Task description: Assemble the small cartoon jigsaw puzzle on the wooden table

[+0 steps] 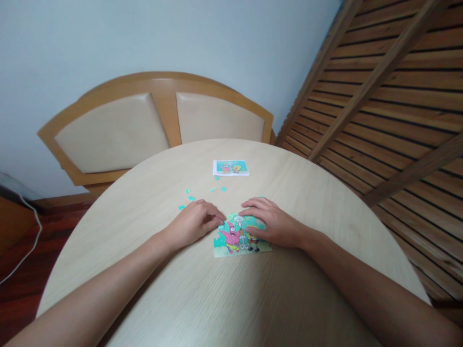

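Observation:
A partly assembled jigsaw puzzle (231,248) with cartoon figures on a teal ground lies flat on the table, its upper left edge uneven. My left hand (197,221) is at that edge, thumb and fingertips pinched on a small teal puzzle piece, mostly hidden by the fingers. My right hand (273,221) rests across the puzzle's right side, fingers apart, covering part of the yellow figure. Several loose teal pieces, one of them a puzzle piece (191,198) near my left knuckles, are scattered beyond my left hand. Another shows just behind my right fingers.
A picture card or folded sheet (231,167) with the same cartoon scene lies farther back on the round wooden table (162,173). Behind the table stands a padded bench (112,132) against the wall. A slatted wooden screen (383,96) is at the right, a white cable (36,236) at the left.

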`<move>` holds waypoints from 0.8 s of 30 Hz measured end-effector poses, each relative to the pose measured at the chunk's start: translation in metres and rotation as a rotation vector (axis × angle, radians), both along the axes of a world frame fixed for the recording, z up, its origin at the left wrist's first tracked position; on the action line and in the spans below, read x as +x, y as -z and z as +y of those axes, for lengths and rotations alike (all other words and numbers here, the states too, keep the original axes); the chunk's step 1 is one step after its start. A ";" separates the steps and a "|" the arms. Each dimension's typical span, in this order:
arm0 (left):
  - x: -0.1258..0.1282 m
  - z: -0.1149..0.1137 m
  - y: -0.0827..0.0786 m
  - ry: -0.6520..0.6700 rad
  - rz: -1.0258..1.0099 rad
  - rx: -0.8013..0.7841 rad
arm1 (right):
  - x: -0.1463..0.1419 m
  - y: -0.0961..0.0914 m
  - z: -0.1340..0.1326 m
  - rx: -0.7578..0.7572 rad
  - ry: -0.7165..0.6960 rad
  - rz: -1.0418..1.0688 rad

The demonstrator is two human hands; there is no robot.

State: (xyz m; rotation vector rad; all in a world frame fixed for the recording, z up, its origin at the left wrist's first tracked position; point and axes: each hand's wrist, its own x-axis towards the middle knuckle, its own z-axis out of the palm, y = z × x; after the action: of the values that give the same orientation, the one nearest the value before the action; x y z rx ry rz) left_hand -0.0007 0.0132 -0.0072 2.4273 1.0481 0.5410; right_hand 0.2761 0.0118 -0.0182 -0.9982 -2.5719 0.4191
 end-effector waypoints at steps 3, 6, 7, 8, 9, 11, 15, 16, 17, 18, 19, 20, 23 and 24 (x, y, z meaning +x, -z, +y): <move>0.001 -0.001 0.000 -0.001 0.022 0.026 | 0.000 0.000 0.000 0.002 0.003 -0.010; 0.001 -0.001 0.000 -0.002 0.040 0.046 | 0.000 0.000 0.000 0.000 0.004 -0.012; 0.001 -0.001 0.000 -0.003 0.048 0.050 | 0.000 0.000 0.000 -0.001 0.003 -0.012; 0.000 0.000 -0.001 -0.006 0.056 0.051 | 0.000 0.000 0.000 -0.001 0.001 -0.011; -0.002 0.001 -0.002 -0.014 0.063 0.049 | 0.000 0.000 0.000 -0.001 0.000 -0.011; -0.005 0.003 -0.005 -0.041 0.064 0.047 | 0.000 0.000 0.000 -0.001 -0.002 -0.010; -0.009 0.005 -0.007 -0.086 0.051 0.068 | 0.000 0.001 0.000 0.000 -0.007 -0.005; -0.008 0.005 -0.006 -0.078 0.062 0.078 | 0.000 0.001 0.000 0.001 -0.010 -0.003; -0.007 0.004 -0.005 -0.065 0.078 0.091 | 0.000 0.001 0.001 0.003 -0.012 0.001; -0.007 0.004 -0.004 -0.049 0.095 0.107 | 0.000 0.001 0.001 0.005 -0.015 0.004; -0.007 0.003 -0.004 -0.039 0.105 0.121 | 0.000 0.001 0.001 0.005 -0.019 0.005; -0.007 0.003 -0.004 -0.041 0.108 0.131 | 0.000 0.001 0.001 0.006 -0.024 0.006; -0.015 0.007 -0.008 -0.128 0.089 0.139 | 0.000 0.000 0.001 0.003 -0.035 0.006; -0.019 0.009 -0.010 -0.165 0.094 0.138 | 0.000 -0.001 0.001 0.001 -0.038 0.006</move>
State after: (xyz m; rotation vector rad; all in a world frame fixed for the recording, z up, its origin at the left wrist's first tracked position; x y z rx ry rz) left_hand -0.0196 0.0224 0.0025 2.5203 1.2987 0.5756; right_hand 0.2760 0.0130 -0.0177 -0.9477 -2.5885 0.4301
